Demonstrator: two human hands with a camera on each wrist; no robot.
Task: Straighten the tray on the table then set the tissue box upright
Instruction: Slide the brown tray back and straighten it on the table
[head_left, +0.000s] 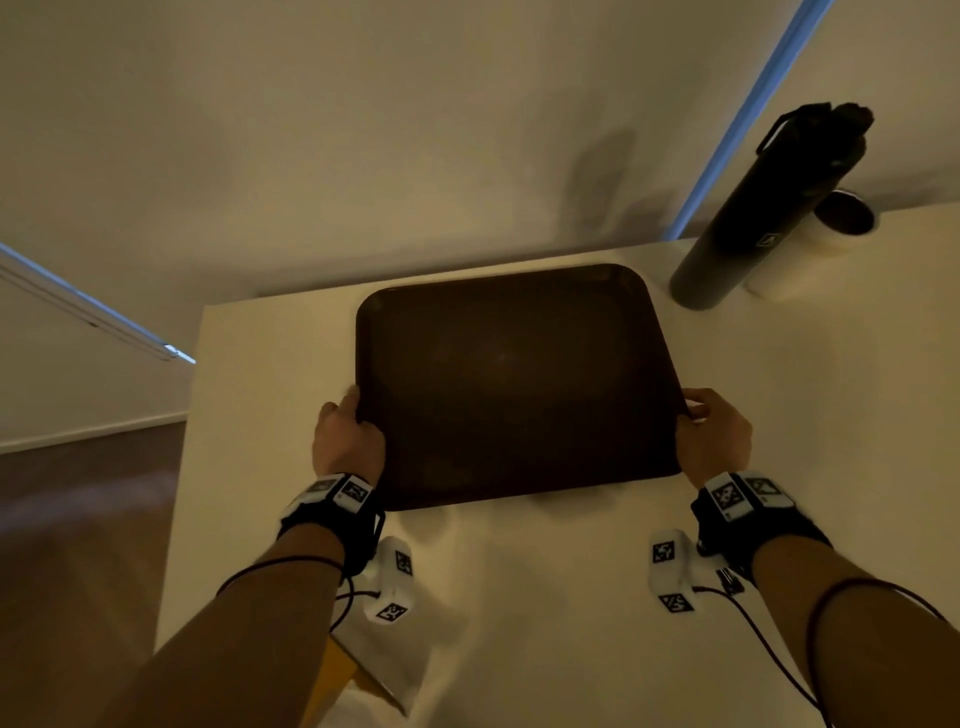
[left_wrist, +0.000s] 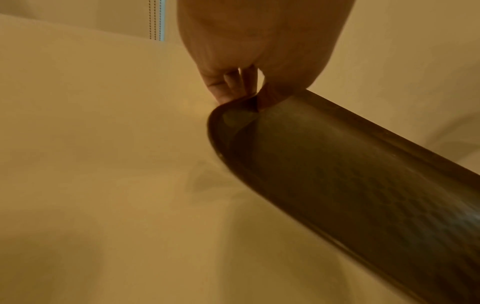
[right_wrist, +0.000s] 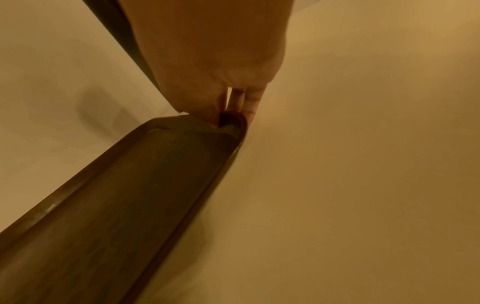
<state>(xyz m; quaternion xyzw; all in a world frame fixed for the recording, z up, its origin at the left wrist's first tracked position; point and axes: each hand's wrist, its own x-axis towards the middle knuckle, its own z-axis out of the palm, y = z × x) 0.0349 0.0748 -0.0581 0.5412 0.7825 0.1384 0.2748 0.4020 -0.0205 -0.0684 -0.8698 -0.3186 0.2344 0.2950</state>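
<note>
Dark brown tray (head_left: 514, 384) gripped at both sides, spanning the gap between the two sets of fingers. Left hand (head_left: 347, 439) clamped on the near-left rim: thumb over the top edge, fingers (left_wrist: 228, 86) curled down outside and under the lip. Right hand (head_left: 716, 436) mirroring that on the near-right rim, thumb on top, fingers (right_wrist: 250, 102) tucked beneath the edge. Hard to say from these angles whether the tray's underside touches or clears the surface.

Pale table (head_left: 571, 597) under it all, plain light wall behind, brown floor off past the left fingers. Well beyond the right fingers, toward the far corner: a tall black cylinder (head_left: 758, 218) with a white cup (head_left: 821, 234) just beside it.

Tissue box nowhere to be made out; only a yellowish, partly cut-off shape (head_left: 343, 680) near the left forearm, too unclear to name.
</note>
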